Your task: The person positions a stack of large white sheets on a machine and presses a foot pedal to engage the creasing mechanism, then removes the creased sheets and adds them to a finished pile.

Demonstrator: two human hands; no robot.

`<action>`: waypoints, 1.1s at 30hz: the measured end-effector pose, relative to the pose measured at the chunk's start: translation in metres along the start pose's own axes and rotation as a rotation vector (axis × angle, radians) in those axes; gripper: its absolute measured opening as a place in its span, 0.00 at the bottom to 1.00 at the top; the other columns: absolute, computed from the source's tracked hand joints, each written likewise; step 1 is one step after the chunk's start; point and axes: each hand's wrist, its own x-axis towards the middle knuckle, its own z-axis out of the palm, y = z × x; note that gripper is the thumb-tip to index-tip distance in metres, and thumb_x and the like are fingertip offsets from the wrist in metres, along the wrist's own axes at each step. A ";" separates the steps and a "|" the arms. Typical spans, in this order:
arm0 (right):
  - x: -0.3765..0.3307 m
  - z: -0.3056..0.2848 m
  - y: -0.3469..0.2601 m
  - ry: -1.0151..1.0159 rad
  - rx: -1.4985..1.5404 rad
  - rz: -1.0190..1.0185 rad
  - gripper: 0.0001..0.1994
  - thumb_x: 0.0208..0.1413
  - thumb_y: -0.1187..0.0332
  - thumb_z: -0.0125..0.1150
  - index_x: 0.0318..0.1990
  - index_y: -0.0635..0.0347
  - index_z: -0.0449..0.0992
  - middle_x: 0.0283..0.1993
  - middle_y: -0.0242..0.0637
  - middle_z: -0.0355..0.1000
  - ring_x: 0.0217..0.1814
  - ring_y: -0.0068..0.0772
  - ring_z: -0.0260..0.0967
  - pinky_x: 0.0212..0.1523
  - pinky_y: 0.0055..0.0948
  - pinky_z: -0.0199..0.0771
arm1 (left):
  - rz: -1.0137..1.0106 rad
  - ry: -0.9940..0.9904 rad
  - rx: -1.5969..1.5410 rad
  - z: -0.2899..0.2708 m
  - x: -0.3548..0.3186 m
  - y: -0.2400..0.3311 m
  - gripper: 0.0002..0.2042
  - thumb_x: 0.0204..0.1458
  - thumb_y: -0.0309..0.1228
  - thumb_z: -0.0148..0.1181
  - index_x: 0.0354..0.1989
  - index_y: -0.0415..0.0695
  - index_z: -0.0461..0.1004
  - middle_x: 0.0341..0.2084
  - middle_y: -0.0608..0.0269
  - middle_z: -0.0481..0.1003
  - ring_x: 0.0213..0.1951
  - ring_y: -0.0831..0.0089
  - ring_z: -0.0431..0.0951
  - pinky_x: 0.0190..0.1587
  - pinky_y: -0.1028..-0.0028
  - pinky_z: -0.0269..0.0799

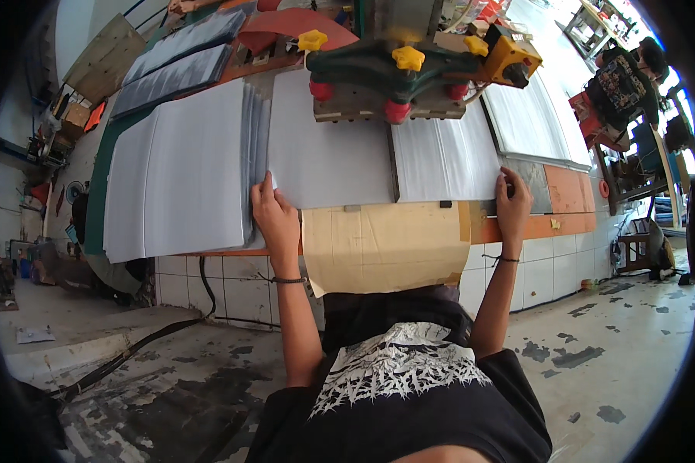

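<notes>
My left hand [276,217] rests on the near left corner of a wide white sheet [328,158] that lies flat on the workbench, thumb on its edge. My right hand [512,202] pinches the near right corner of a second white sheet [444,158]. Both sheets run under a green press machine [394,65] with yellow knobs and red feet. A brown cardboard flap [386,245] hangs over the bench's front edge between my arms.
A tall stack of white sheets [181,174] lies left of my left hand. More sheets [529,116] lie right of the machine. Grey sheet stacks [177,65] sit further back. The bench front is white tile [232,289]. A person [622,81] stands at far right.
</notes>
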 end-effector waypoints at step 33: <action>-0.021 -0.008 -0.027 -0.036 -0.191 -0.116 0.09 0.62 0.65 0.60 0.48 0.50 0.80 0.36 0.34 0.72 0.41 0.37 0.70 0.50 0.37 0.61 | -0.042 0.024 -0.096 -0.012 -0.008 0.002 0.21 0.56 0.12 0.43 0.59 0.31 0.69 0.50 0.43 0.72 0.49 0.46 0.76 0.54 0.57 0.74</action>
